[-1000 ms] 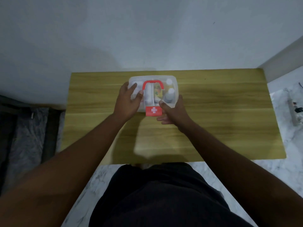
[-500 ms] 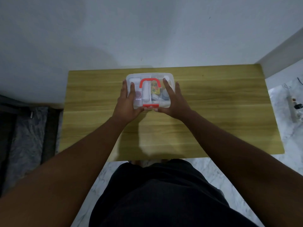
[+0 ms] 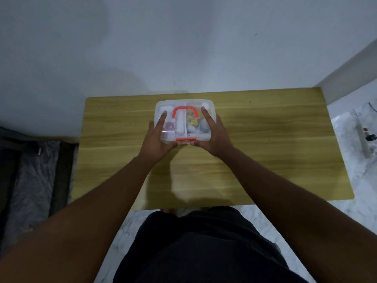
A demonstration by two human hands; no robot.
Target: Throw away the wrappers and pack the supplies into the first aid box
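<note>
The clear plastic first aid box [image 3: 184, 106] with a red handle [image 3: 185, 111] and a red front latch [image 3: 185, 139] stands on the wooden table [image 3: 265, 144], its lid down. Supplies show through the lid: white items, a pink round one and a yellow packet. My left hand [image 3: 157, 139] lies on the box's left side, fingers stretched over the lid, thumb at the front. My right hand [image 3: 214, 137] mirrors it on the right side. Both thumbs press near the latch.
A white wall rises behind the table. A power strip with cables [image 3: 365, 137] lies on the marble floor at the right. Dark furniture and a grey cloth [image 3: 30, 180] sit at the left.
The red latch, sticking out flat a second ago, is now folded against the box front. Both hands moved from the latch area onto the lid's sides.
</note>
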